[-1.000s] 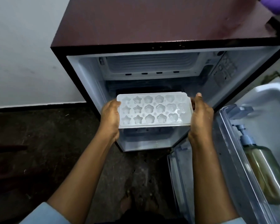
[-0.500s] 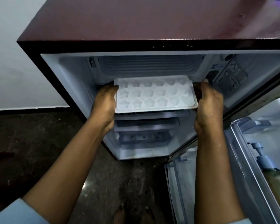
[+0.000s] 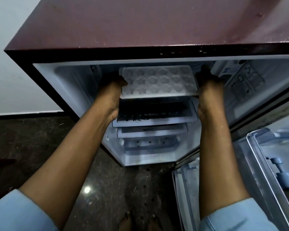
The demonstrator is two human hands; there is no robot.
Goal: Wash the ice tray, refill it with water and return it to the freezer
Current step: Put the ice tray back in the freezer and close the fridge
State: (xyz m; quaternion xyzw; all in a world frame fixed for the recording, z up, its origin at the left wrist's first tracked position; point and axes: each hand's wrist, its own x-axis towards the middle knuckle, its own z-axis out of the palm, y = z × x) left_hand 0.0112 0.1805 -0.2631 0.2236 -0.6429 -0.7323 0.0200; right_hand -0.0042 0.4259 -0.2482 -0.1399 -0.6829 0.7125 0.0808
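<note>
Biggest thing here is the fridge [image 3: 157, 22], a small one with a dark maroon top, its door [image 3: 287, 125] swung open to the right. It sits on a dark speckled stone floor [image 3: 40, 147] against a plain white wall [image 3: 15, 39] with a dark skirting strip.

The ice tray [image 3: 158, 80] is right at the top of the open fridge, in the mouth of the upper compartment, held flat above the white shelves [image 3: 153, 112]. It's pale, frosty-looking plastic with three rows of moulded cells, a bit too blurry to make out the shapes, and I can't tell if there's water in it.

The left hand [image 3: 112, 85] grips the tray's left end, thumb hooked over the rim and fingers tucked underneath. The right hand [image 3: 207, 80] holds the right end, though its fingers are mostly lost in shadow.

A pump bottle [image 3: 284, 179] stands in the clear door rack [image 3: 257, 147] on the near right.
</note>
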